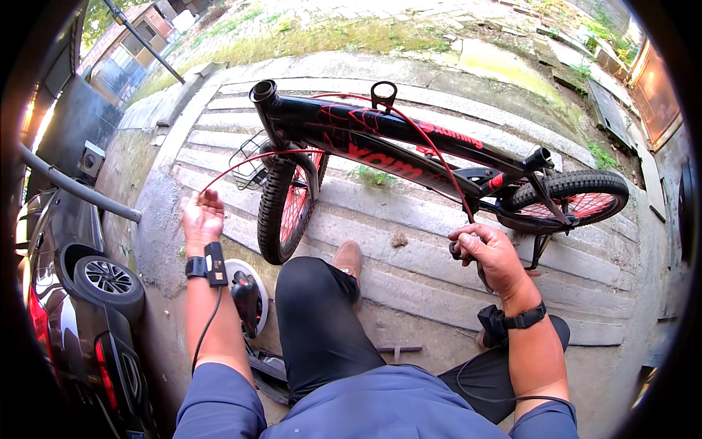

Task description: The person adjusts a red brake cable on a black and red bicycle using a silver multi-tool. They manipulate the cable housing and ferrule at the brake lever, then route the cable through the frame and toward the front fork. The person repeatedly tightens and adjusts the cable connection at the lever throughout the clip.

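Note:
In front of me a black-and-red bicycle (314, 132) stands on its kickstand (540, 250), front wheel (281, 219) at the left. Its head tube (263, 91) and seat tube (540, 157) are open at the top. A thin red cable (424, 135) arches over the frame. Beyond the front wheel, my left hand (202, 223) pinches one end of a red cable between its fingertips. Closed near the pedal area, my right hand (491, 256) grips a small black part (456, 252) where the red cable comes down; its kind is mostly hidden by my fingers.
A dark car (80, 314) is parked at the left, under a grey metal pole (80, 192). By my left knee lies a white round item (257, 282) with a black-and-red piece on it. A T-shaped tool (397, 350) rests between my legs. Stone slabs (409, 274) cover the ground.

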Motion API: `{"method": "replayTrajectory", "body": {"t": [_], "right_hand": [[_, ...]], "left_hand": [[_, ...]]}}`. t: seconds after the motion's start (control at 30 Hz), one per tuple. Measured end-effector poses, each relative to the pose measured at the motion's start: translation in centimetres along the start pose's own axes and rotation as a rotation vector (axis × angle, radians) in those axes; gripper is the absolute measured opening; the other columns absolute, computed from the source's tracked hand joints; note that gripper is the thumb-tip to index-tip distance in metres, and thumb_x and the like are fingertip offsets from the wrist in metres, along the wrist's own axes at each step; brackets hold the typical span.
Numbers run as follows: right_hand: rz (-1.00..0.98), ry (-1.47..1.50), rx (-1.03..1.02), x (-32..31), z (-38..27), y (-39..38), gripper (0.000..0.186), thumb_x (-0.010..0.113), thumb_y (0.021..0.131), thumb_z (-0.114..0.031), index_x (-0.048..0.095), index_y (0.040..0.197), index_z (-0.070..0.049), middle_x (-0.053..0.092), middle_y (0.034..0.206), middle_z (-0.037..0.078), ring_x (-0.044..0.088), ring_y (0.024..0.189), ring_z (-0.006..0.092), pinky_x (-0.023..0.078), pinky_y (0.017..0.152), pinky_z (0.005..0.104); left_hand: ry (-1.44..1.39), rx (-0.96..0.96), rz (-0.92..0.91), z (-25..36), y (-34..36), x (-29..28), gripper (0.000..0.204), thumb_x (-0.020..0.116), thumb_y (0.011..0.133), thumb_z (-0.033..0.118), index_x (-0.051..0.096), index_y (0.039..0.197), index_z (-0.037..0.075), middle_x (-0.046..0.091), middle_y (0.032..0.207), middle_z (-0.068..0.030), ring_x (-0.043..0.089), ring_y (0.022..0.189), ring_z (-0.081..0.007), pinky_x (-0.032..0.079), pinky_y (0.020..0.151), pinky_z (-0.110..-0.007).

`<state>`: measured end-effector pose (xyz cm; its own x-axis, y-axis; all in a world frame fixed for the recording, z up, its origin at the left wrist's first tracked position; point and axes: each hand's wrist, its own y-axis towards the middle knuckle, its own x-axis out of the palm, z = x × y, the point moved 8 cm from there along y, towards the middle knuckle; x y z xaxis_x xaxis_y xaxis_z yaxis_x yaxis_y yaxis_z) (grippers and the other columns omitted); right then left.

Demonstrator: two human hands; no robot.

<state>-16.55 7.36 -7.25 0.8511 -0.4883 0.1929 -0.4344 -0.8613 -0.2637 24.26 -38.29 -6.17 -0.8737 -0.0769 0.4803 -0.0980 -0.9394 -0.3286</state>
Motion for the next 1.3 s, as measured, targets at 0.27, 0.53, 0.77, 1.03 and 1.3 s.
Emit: {"method": "replayTrajectory", "body": {"t": [0.27, 0.53, 0.77, 1.03, 1.3], "right_hand": [[0.007, 0.016, -0.047, 0.0, -0.3, -0.1, 0.032, 0.063, 0.098, -0.026, 0.066, 0.112, 0.003, 0.062, 0.08, 0.003, 0.06, 0.085, 0.0132, 0.049, 0.07, 0.0285], [0.011, 0.218, -0.041, -0.2, -0.9, -0.5, 0.046, 0.058, 0.091, -0.005, 0.053, 0.136, 0.001, 0.064, 0.116, 0.011, 0.062, 0.104, 0.018, 0.054, 0.082, 0.0316], [-0.049, 0.394, -0.031, 0.7, -1.5, -2.4, 0.052, 0.047, 0.092, 0.004, 0.043, 0.144, 0.002, 0.053, 0.139, 0.015, 0.055, 0.129, 0.0236, 0.056, 0.097, 0.0368], [-0.009, 0.509, -0.111, -1.4, -2.0, -3.5, 0.057, 0.046, 0.089, 0.004, 0.041, 0.146, 0.001, 0.045, 0.146, 0.017, 0.047, 0.136, 0.0326, 0.059, 0.094, 0.0416], [0.022, 0.431, -0.075, -1.6, -2.4, -3.7, 0.054, 0.055, 0.091, -0.005, 0.044, 0.144, 0.0, 0.05, 0.143, 0.014, 0.051, 0.133, 0.0272, 0.055, 0.095, 0.0378]], "left_hand": [[0.118, 0.133, -0.034, -3.9, -6.4, 5.7, 0.018, 0.058, 0.101, 0.024, 0.061, 0.104, 0.007, 0.067, 0.092, -0.003, 0.065, 0.083, -0.0146, 0.052, 0.074, -0.029], [0.549, 0.532, -0.748, -8.8, -23.6, 23.7, 0.017, 0.056, 0.101, 0.007, 0.06, 0.116, -0.001, 0.064, 0.091, -0.0048, 0.061, 0.08, -0.0101, 0.05, 0.076, -0.023], [1.011, 0.467, -1.224, -21.4, -31.4, 29.2, 0.02, 0.065, 0.096, 0.009, 0.063, 0.112, -0.003, 0.065, 0.096, -0.0093, 0.064, 0.087, -0.0144, 0.052, 0.076, -0.028], [0.597, -0.713, -1.186, -29.8, -33.5, 25.3, 0.042, 0.046, 0.107, 0.038, 0.055, 0.13, 0.005, 0.068, 0.109, -0.0079, 0.067, 0.093, -0.0147, 0.05, 0.078, -0.025], [0.53, -0.722, -1.173, -30.2, -32.6, 25.3, 0.044, 0.051, 0.105, 0.037, 0.054, 0.129, 0.0, 0.068, 0.098, -0.0083, 0.067, 0.086, -0.0152, 0.052, 0.073, -0.025]]}}
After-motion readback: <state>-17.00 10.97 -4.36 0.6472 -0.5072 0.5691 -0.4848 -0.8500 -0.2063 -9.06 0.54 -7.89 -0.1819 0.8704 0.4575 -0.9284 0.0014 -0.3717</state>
